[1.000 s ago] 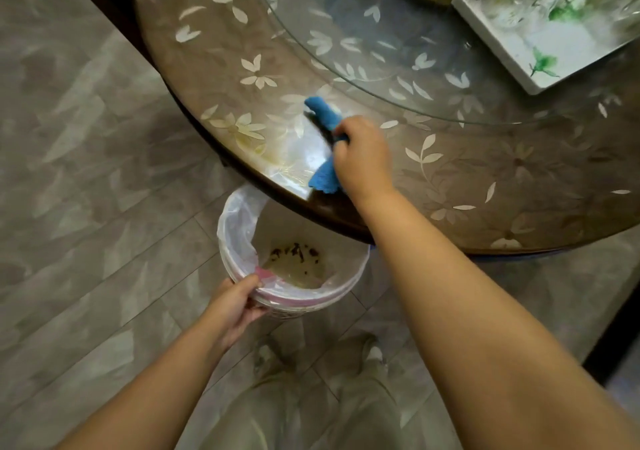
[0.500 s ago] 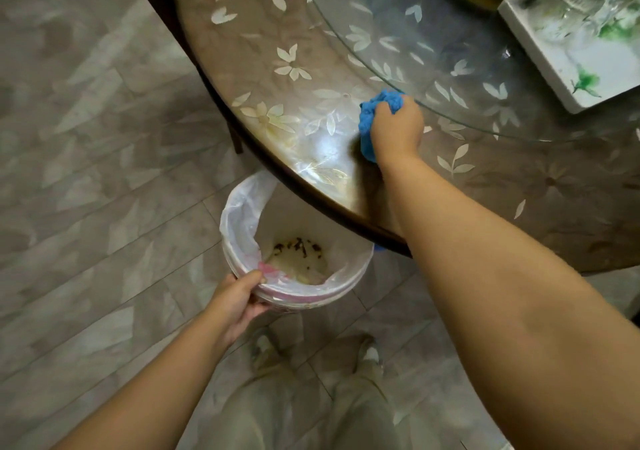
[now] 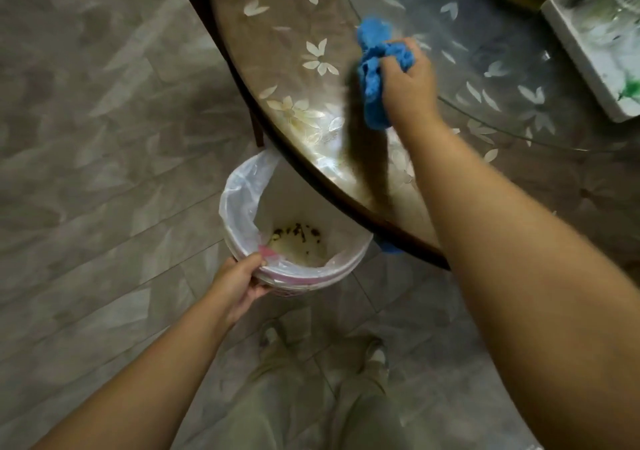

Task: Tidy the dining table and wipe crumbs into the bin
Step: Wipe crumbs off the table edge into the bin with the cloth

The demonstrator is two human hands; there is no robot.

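Two hands: both busy, one on the cloth, one on the bin.
Right hand (image 3: 408, 86): closed around the bunched blue cloth (image 3: 375, 75), at about 1 o'clock in the view, on the tabletop (image 3: 294, 34) near the rim of the glass turntable (image 3: 485, 51).
Left hand (image 3: 239, 283): fingers curled over the near rim of the bin (image 3: 242, 190), holding it at 6 o'clock of the table edge, partly tucked under that edge.
Done: dark crumbs (image 3: 298, 231) already lie in the bin liner.
Left: I judge more wiping remains; whether crumbs remain on the tabletop cannot be told through the blur. The white tray (image 3: 588, 51) at 2 o'clock is not cleared.
Change: since a second ago the cloth has travelled away from the table edge toward the turntable, as if reaching for another sweep; the bin grip is unchanged.
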